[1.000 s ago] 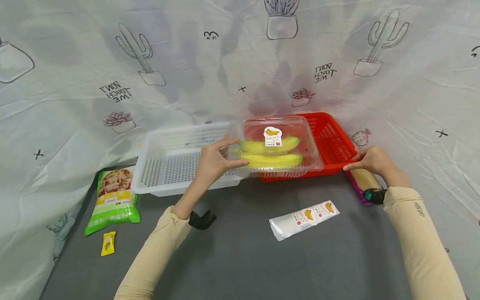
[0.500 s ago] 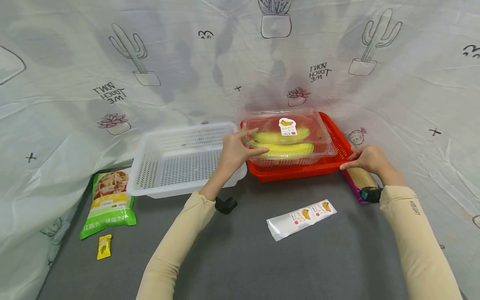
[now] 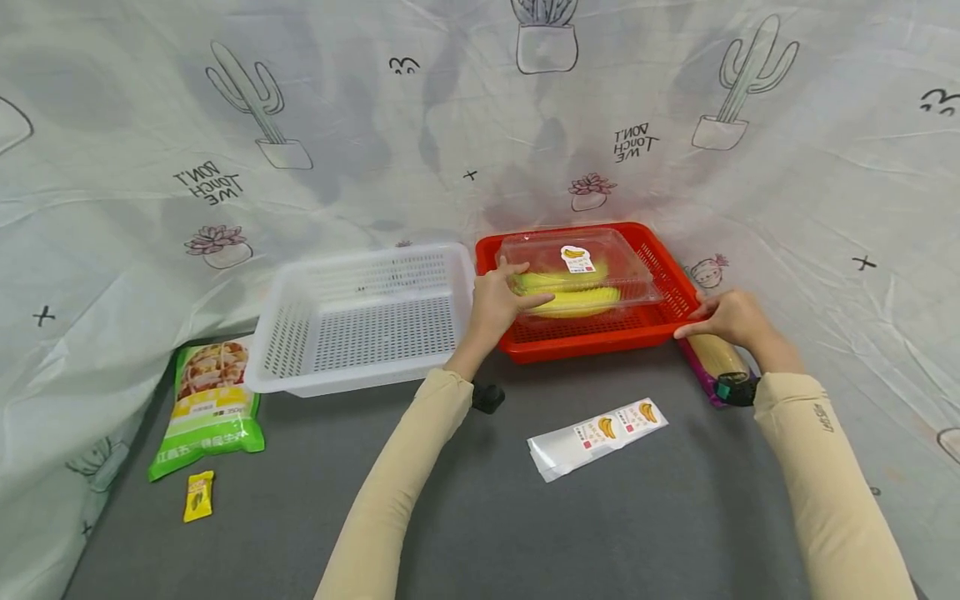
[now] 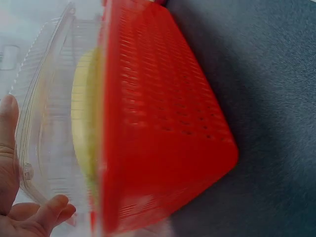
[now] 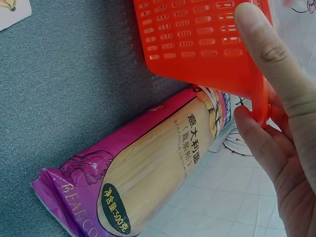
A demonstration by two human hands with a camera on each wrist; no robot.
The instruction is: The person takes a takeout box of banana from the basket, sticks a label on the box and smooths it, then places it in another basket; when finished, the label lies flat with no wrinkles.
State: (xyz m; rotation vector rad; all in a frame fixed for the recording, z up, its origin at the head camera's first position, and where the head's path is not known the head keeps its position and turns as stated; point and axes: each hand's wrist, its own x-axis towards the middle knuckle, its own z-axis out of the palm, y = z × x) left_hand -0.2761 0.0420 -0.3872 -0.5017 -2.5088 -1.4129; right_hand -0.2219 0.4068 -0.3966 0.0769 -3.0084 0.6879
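A clear plastic clamshell box (image 3: 633,275) with yellow-green bananas (image 3: 573,302) inside and a banana sticker (image 3: 577,259) on its lid sits within the red basket's rim. My left hand (image 3: 495,302) grips the box by its left end, thumb at the front and fingers behind. In the left wrist view the box's lower part is down behind the wall of the red basket (image 4: 163,98). With my right hand (image 3: 738,321) I pinch the basket's front right corner, the thumb outside the rim in the right wrist view.
Left of the red basket stands a white basket (image 3: 300,382). A purple spaghetti pack (image 5: 153,163) lies beside the right hand. On the grey table are a banana sticker strip (image 3: 596,437), a green food bag (image 3: 210,408) and a small yellow packet (image 3: 198,496).
My left hand has carried the banana box rightward from over the gap between the baskets and lowered it into the red basket. The right hand keeps its hold on the corner.
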